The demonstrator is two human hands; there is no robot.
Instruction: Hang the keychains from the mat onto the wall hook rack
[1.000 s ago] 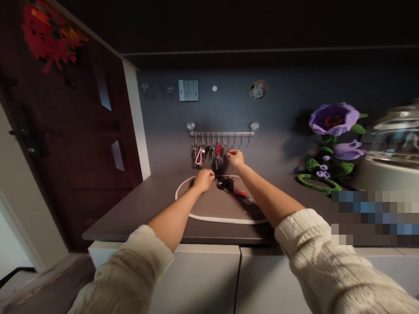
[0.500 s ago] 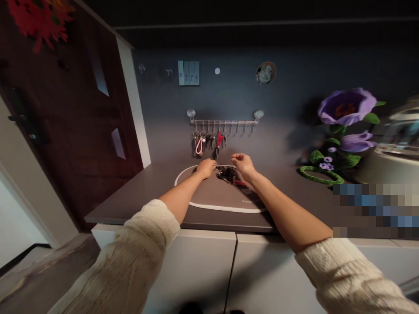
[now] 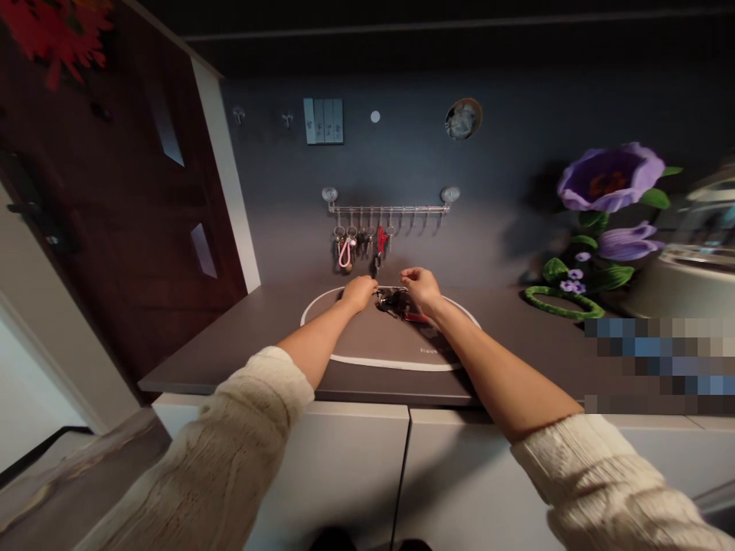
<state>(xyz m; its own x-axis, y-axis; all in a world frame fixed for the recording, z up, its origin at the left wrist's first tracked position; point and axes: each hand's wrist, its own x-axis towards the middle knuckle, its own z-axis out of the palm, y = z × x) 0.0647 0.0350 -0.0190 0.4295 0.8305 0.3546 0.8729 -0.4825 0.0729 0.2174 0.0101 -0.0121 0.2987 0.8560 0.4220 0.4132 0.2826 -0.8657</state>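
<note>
Your left hand (image 3: 360, 293) sat near the mat's (image 3: 370, 340) 11 o'clock, your right hand (image 3: 423, 288) near its 1, fingers curled on both; couldn't tell if either gripped anything. The dark clump (image 3: 391, 303) lay on the mat around 12, between your hands, with hanging keys (image 3: 363, 240) on the wall rack (image 3: 396, 209) beyond, also 12.

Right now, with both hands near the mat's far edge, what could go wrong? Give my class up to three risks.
1. The right hand appears close below the hanging keys; raising it carelessly might knock a set off its hook.
2. The rack has one round mount at each end; a hard tug might loosen it.
3. The dark jumble on the mat lies bunched together, so pulling one piece could drag others.
</note>
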